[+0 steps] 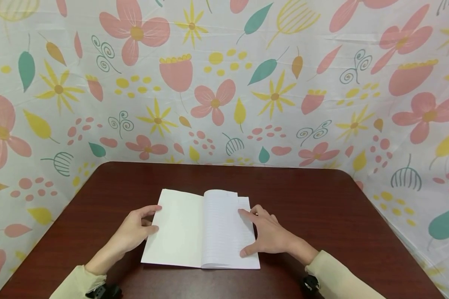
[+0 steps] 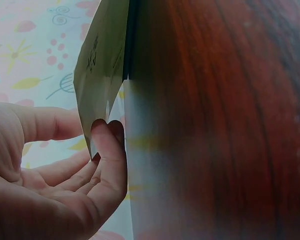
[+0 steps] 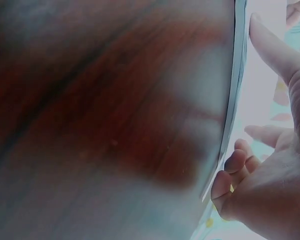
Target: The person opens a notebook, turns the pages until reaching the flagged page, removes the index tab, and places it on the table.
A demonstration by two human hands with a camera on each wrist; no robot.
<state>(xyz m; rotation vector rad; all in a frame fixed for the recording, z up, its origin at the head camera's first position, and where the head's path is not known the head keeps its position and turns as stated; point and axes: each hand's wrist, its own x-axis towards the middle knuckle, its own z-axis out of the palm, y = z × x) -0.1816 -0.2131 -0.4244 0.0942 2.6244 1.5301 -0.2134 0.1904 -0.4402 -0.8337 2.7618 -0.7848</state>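
Note:
An open notebook (image 1: 179, 228) lies on the dark table, a blank cream page on its left and a lined white page (image 1: 220, 228) on its right. The lined page bulges up near the spine, and part of another sheet shows beyond its right edge. My left hand (image 1: 134, 228) pinches the left edge of the cover; in the left wrist view that cover (image 2: 102, 65) is slightly raised and bent, with dark writing on its underside. With thumb and index finger spread apart, my right hand (image 1: 271, 232) rests on the right-hand pages. Its other fingers (image 3: 235, 162) are bent beside the notebook's edge.
The reddish-brown table (image 1: 303, 199) extends around the notebook on all sides. A white cloth with a flower and leaf pattern (image 1: 213, 104) hangs behind the table and along its sides. Dark bands (image 1: 104, 290) sit at both wrists, next to light sleeves.

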